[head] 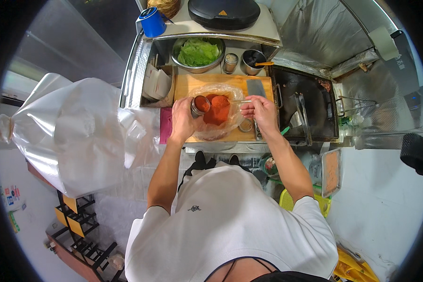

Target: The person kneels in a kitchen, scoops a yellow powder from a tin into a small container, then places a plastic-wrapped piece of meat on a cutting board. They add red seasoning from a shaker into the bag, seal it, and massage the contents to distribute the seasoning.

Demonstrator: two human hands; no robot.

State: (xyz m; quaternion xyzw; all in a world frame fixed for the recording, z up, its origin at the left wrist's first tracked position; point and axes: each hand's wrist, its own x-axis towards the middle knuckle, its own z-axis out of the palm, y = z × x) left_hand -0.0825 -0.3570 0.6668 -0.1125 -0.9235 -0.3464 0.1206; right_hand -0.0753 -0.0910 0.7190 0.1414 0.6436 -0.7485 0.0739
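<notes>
On a wooden cutting board (188,83) lies an opened clear plastic bag (234,90) of red spice powder (216,117). My left hand (183,120) grips a small metal shaker jar (196,112), tilted over the bag's left side, with red powder showing in its mouth. Between the fingers of my right hand (262,111) is the thin handle of a spoon (245,101). Its bowl, heaped with red powder, is above the bag, close to the jar. A perforated round lid (246,125) rests by the bag's lower right edge. Beneath my right hand lies a cleaver (256,88), partly hidden.
Behind the board stand a steel bowl of lettuce (198,53), another shaker (230,62) and a steel cup of dark sauce (253,61). On the right, a black griddle (289,105) holds tongs (305,120) and a scraper (296,120). Paper bags (157,83) fill a box at left.
</notes>
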